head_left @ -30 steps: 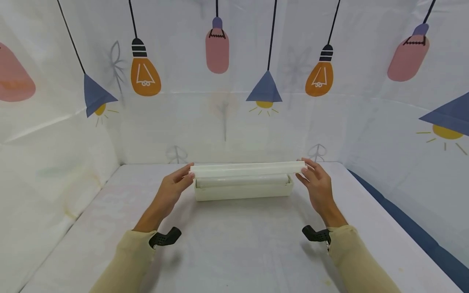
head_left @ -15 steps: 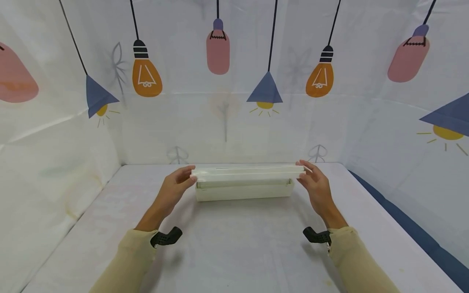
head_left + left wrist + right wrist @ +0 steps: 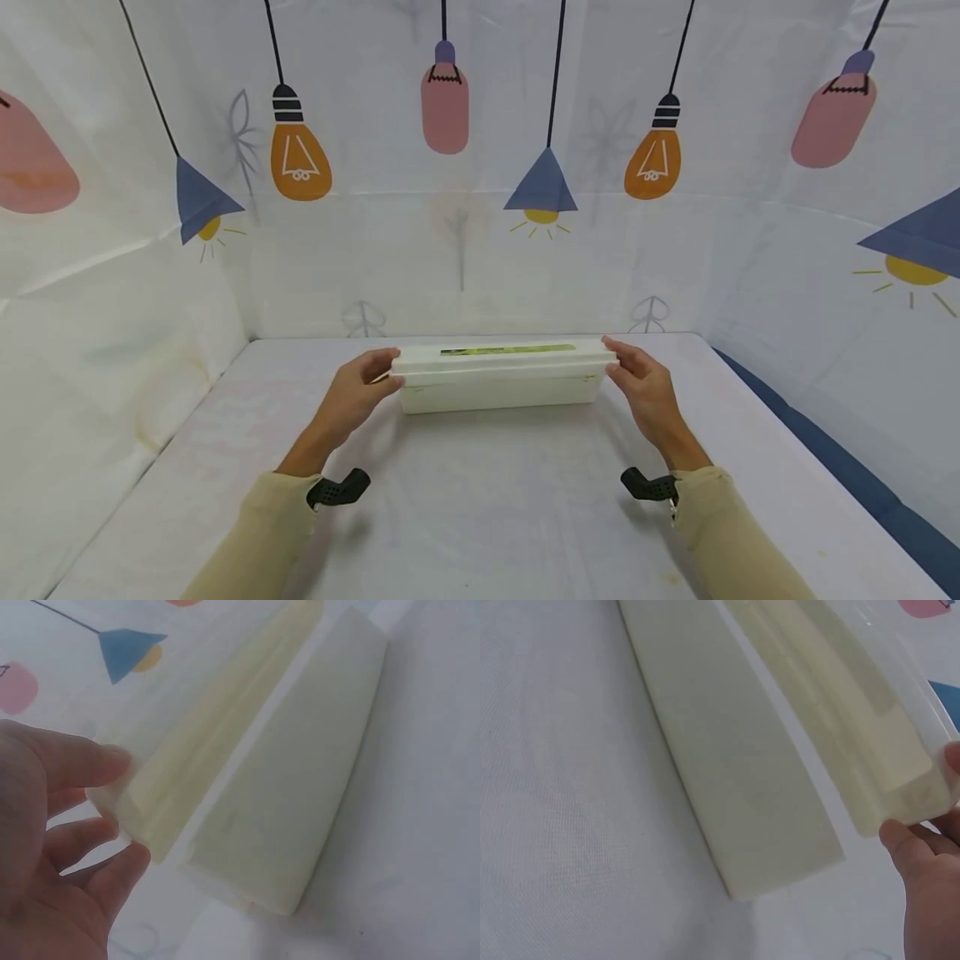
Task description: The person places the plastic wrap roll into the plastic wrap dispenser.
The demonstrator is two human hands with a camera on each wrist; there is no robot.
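Note:
A long, pale white plastic box (image 3: 498,396) stands at the back of the table in the head view. Its white lid (image 3: 420,357), with a green and yellow label strip on top, lies over the box's opening. My left hand (image 3: 354,402) pinches the lid's left end between thumb and fingers, and my right hand (image 3: 647,398) pinches the right end. The left wrist view has the lid (image 3: 214,750) tilted beside the box (image 3: 292,772) with a slit of white between them. A similar gap shows in the right wrist view between lid (image 3: 855,712) and box (image 3: 720,750). The box's inside is hidden.
A white-covered table (image 3: 487,500) extends from the box toward me. Behind and on both sides hangs a white sheet (image 3: 352,250) printed with lamps and bulbs. Blue material (image 3: 825,467) lies along the right table edge. Each wrist wears a black strap mount (image 3: 339,488).
Both hands have lowered the lid slightly and turned its labelled top into view. The shiny clear roll seen inside the box a second ago is now covered. The box has stayed in place.

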